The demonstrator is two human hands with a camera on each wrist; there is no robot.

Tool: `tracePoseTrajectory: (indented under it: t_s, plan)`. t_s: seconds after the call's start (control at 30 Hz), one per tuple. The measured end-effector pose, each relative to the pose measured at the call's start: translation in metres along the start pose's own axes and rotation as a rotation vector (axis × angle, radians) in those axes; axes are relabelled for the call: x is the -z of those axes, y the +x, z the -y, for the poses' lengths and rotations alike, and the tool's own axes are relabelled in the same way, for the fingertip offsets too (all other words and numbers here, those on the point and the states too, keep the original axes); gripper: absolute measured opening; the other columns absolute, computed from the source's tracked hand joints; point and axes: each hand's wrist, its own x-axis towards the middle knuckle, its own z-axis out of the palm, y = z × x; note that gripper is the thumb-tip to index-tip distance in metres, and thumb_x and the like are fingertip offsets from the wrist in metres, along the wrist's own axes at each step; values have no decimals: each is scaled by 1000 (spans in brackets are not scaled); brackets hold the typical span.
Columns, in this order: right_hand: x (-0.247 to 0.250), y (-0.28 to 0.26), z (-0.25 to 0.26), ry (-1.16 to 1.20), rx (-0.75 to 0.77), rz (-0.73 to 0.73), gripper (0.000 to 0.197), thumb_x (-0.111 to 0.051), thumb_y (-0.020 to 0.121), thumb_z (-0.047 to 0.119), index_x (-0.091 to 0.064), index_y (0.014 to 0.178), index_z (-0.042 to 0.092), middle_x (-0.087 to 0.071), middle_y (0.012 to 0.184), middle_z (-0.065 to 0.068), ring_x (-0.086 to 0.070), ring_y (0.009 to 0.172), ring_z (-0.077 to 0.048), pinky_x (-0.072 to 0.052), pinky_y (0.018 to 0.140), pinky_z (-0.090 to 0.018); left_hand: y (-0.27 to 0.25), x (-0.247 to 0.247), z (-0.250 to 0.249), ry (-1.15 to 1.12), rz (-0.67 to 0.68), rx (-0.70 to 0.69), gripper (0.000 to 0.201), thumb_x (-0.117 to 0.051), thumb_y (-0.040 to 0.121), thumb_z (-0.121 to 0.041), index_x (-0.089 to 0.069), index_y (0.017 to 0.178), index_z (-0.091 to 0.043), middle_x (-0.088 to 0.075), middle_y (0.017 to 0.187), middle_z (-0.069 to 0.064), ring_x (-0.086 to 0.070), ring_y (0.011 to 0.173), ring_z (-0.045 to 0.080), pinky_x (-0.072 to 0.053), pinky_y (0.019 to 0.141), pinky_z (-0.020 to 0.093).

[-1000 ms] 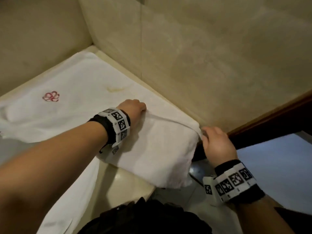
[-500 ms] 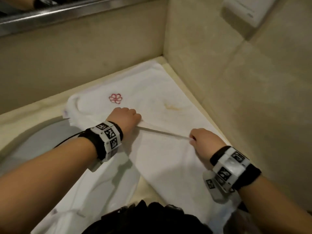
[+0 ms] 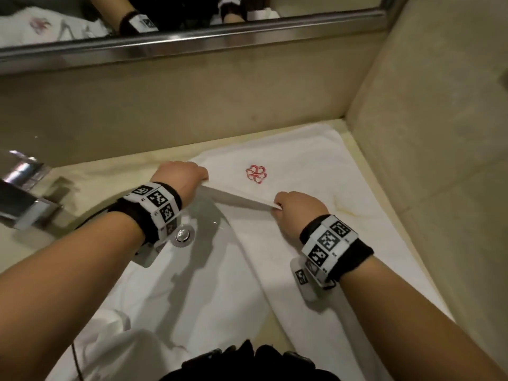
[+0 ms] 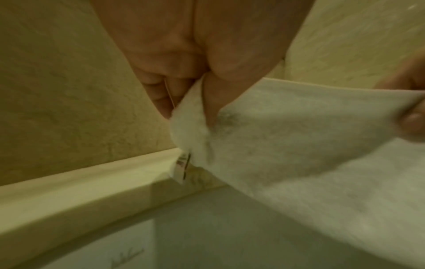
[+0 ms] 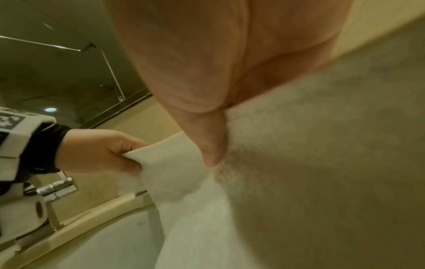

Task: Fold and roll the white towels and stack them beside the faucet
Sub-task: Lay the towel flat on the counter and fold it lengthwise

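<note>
A white towel [image 3: 343, 188] with a red flower logo [image 3: 255, 174] lies along the counter by the right wall. Its near end is lifted and folded back over itself. My left hand [image 3: 202, 178] and right hand [image 3: 276, 209] each pinch a corner of that end, and the edge is stretched taut between them just short of the logo. The left wrist view shows my left hand [image 4: 190, 102] pinching the towel [image 4: 299, 136] corner, with a small label [image 4: 181, 163] hanging below. In the right wrist view my thumb [image 5: 214, 145] presses on the towel [image 5: 299, 172]. The chrome faucet [image 3: 22, 193] stands at the left.
The white sink basin [image 3: 209, 270] with its metal drain [image 3: 182, 235] lies under my left wrist. Another white towel [image 3: 110, 339] is crumpled at the basin's near left. A mirror [image 3: 192, 12] runs along the back wall. The beige side wall [image 3: 439, 160] bounds the counter on the right.
Both hands have carried the towel's near end from the counter's front edge up over the towel toward the logo and back wall. The faucet and mirror have come into view.
</note>
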Motion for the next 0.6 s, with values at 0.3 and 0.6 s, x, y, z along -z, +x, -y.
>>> tracePoseTrajectory:
  t_s: [0.3,0.6]
  plan:
    - [42,12,-1,427,114,-219,22,-39,96,28,-54,92,12,-61,87,-13,-58,89,-29,-22,62,-26,29,71,8,-172,-335,-50,36,-49,80,0,-64,106,-20,-63,105,10,-56,101,34,-41,89,43]
    - [40,7,-144,189,-489,21,24,-44,94,27,-55,88,7,-62,111,-22,-56,102,-34,-40,82,-33,81,42,-46,-547,-92,128,30,-50,90,-22,-52,119,-12,-59,119,14,-55,107,31,-42,89,34]
